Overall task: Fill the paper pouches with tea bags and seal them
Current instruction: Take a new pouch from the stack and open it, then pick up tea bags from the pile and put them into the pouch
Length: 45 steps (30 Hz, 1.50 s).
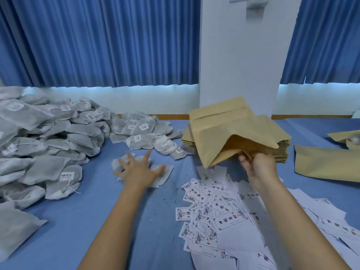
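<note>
My right hand (257, 168) pinches the open mouth of a brown paper pouch (229, 131), holding it tilted up above the table with its opening toward me. My left hand (139, 169) lies spread, fingers straight, on a few white tea bags (165, 172) on the blue table. A big heap of grey-white tea bags (44, 137) with barcode tags fills the left side. Behind the held pouch lies a stack of flat brown pouches (282, 151).
Printed white label stickers (218, 211) lie scattered at front right. More brown pouches (327, 164) lie flat on the right. Blue table cloth (93, 201) shows between my arms. A white pillar (239, 55) and blue curtains stand behind the table.
</note>
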Tool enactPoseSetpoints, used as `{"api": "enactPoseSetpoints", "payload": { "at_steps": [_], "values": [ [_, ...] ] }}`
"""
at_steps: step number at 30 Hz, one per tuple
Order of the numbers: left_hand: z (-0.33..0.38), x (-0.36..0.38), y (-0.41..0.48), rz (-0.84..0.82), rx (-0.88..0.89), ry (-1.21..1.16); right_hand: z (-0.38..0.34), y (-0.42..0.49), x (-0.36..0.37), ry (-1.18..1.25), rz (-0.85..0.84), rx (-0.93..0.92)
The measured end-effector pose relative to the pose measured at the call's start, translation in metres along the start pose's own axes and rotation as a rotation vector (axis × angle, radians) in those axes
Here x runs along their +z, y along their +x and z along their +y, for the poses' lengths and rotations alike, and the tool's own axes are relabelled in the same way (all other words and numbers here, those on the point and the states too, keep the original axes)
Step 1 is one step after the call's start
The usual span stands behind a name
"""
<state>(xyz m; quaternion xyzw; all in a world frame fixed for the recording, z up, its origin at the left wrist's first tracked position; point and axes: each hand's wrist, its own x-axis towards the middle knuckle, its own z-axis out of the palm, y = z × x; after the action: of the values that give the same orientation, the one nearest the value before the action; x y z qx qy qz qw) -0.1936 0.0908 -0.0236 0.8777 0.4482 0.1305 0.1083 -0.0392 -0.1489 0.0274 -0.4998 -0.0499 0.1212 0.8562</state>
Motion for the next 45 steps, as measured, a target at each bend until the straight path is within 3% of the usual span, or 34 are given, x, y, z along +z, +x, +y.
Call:
{"api": "enactPoseSetpoints", "payload": {
  "at_steps": [1, 3, 7, 9, 11, 13, 14, 17, 18, 20, 22, 24, 26, 28, 30, 32, 34, 37, 41, 45],
  "values": [
    [-0.009, 0.009, 0.006, -0.164, -0.096, 0.085, 0.000, 0.006, 0.005, 0.045, 0.017, 0.021],
    [-0.014, 0.021, 0.015, -0.242, -0.078, 0.095, 0.003, 0.016, 0.017, 0.106, 0.027, 0.059],
    [0.005, 0.027, 0.015, -0.007, 0.107, 0.167, 0.016, 0.029, 0.044, 0.175, 0.045, 0.117],
    [0.011, 0.027, 0.007, 0.115, 0.227, 0.053, 0.022, 0.033, 0.051, 0.196, 0.055, 0.147],
    [0.009, 0.012, 0.016, 0.320, 0.223, -0.145, 0.025, 0.037, 0.052, 0.199, 0.062, 0.154],
    [-0.004, -0.009, 0.041, 0.529, 0.102, -0.138, 0.026, 0.039, 0.049, 0.190, 0.084, 0.150],
    [-0.014, -0.016, 0.054, 0.470, 0.009, -0.054, 0.026, 0.040, 0.047, 0.187, 0.093, 0.149],
    [-0.032, -0.013, 0.074, -0.110, -0.202, 0.122, 0.027, 0.044, 0.042, 0.185, 0.097, 0.166],
    [-0.032, -0.007, 0.075, -0.202, -0.218, 0.155, 0.027, 0.045, 0.042, 0.179, 0.095, 0.180],
    [-0.025, 0.003, 0.076, -0.177, -0.221, 0.181, 0.028, 0.047, 0.042, 0.172, 0.089, 0.195],
    [-0.012, 0.004, 0.080, -0.021, -0.187, 0.087, 0.028, 0.049, 0.043, 0.171, 0.087, 0.196],
    [0.006, 0.002, 0.087, 0.214, -0.022, -0.029, 0.028, 0.051, 0.044, 0.179, 0.085, 0.194],
    [0.034, -0.001, 0.095, 0.307, 0.190, -0.056, 0.026, 0.054, 0.044, 0.191, 0.097, 0.200],
    [0.063, 0.005, 0.102, 0.162, 0.273, -0.011, 0.026, 0.059, 0.044, 0.203, 0.119, 0.205],
    [0.082, 0.021, 0.109, -0.088, 0.189, 0.027, 0.025, 0.062, 0.042, 0.216, 0.124, 0.213],
    [0.092, 0.043, 0.112, -0.199, 0.114, 0.095, 0.024, 0.064, 0.040, 0.223, 0.116, 0.214],
    [0.100, 0.063, 0.112, -0.180, 0.095, 0.185, 0.023, 0.066, 0.037, 0.222, 0.110, 0.201],
    [0.105, 0.072, 0.118, -0.027, 0.059, 0.168, 0.020, 0.062, 0.033, 0.202, 0.099, 0.196],
    [0.088, 0.079, 0.116, 0.130, 0.144, 0.145, 0.018, 0.052, 0.020, 0.203, 0.098, 0.182],
    [0.055, 0.069, 0.088, 0.161, 0.239, -0.055, 0.017, 0.035, 0.008, 0.197, 0.083, 0.145]
  ]
}}
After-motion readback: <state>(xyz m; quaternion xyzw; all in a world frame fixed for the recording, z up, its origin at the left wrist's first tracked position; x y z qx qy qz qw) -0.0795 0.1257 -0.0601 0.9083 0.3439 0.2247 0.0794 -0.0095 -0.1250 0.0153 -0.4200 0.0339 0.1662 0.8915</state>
